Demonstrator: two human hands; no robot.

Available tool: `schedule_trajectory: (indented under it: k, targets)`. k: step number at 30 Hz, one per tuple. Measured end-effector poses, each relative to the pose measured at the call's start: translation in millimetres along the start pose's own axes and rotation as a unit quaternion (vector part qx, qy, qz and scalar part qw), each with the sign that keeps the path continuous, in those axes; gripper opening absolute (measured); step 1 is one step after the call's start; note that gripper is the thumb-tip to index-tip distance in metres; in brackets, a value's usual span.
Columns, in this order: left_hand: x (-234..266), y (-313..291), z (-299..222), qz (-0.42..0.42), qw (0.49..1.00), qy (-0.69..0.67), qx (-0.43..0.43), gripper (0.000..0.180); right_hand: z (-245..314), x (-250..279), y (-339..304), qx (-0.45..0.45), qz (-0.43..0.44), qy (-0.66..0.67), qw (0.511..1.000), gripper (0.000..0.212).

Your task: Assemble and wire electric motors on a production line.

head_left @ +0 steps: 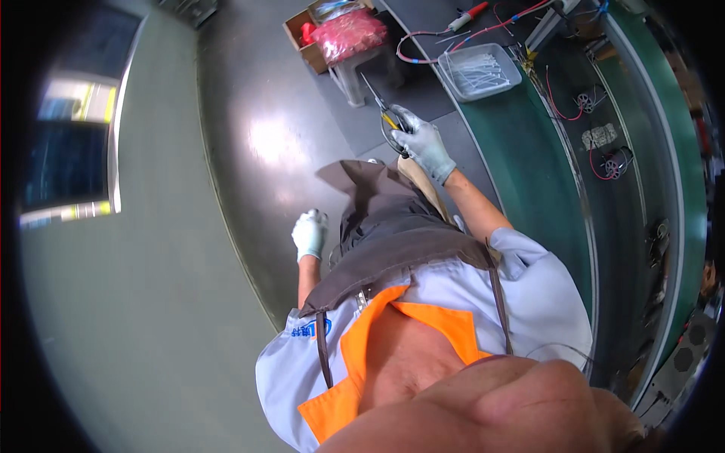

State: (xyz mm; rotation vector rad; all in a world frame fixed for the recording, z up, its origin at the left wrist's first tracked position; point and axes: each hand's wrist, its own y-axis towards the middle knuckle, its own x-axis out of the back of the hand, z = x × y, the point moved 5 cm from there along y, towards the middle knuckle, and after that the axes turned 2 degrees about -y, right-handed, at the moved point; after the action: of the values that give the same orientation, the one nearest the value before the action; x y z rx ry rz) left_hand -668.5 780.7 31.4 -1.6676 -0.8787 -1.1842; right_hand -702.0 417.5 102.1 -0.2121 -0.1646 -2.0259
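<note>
My right hand (425,145), in a pale glove, grips a pair of scissors (388,119) with dark looped handles and a yellow part. Their long, thin point is directed up and to the left, over the floor beside the bench. My left hand (309,234), also gloved, hangs low beside my dark apron (377,219). Its fingers are curled in and nothing shows in them. Ahead and to the right of the scissors, a clear plastic tray (458,89) of white cable ties (485,73) stands on the bench.
A green-topped conveyor bench (521,162) runs along my right, with small motors (618,163) and red wires on its far side. A red-handled tool (468,16) lies behind the tray. Ahead, a stool (349,81) bears a pink bag (349,36) beside a cardboard box (312,54).
</note>
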Motion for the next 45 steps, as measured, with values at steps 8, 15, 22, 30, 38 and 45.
schedule_trajectory:
  k: [8,15,22,30,38,45]
  targets:
    - [187,371,-163,-0.083,0.940,-0.131,-0.304,0.034,-17,20,188,-0.191,-0.166,0.163,0.954,0.055]
    - [182,544,-388,0.004,0.861,-0.201,-0.466,0.035,-55,111,387,-0.148,-0.358,-0.235,0.891,0.055]
    - [149,687,-464,0.048,0.866,-0.068,-0.494,0.046,-142,144,422,-0.249,-0.400,-0.448,0.760,0.044]
    - [133,887,-513,-0.124,0.772,0.154,-0.605,0.063,-123,162,386,-0.465,-0.393,-0.440,0.661,0.048]
    - [135,901,-510,-0.090,0.706,0.092,-0.696,0.069,-58,245,501,-0.258,-0.485,-0.572,0.609,0.045]
    - [127,911,-496,-0.011,0.648,-0.038,-0.761,0.065,-138,415,697,-0.268,-0.568,-0.606,0.488,0.059]
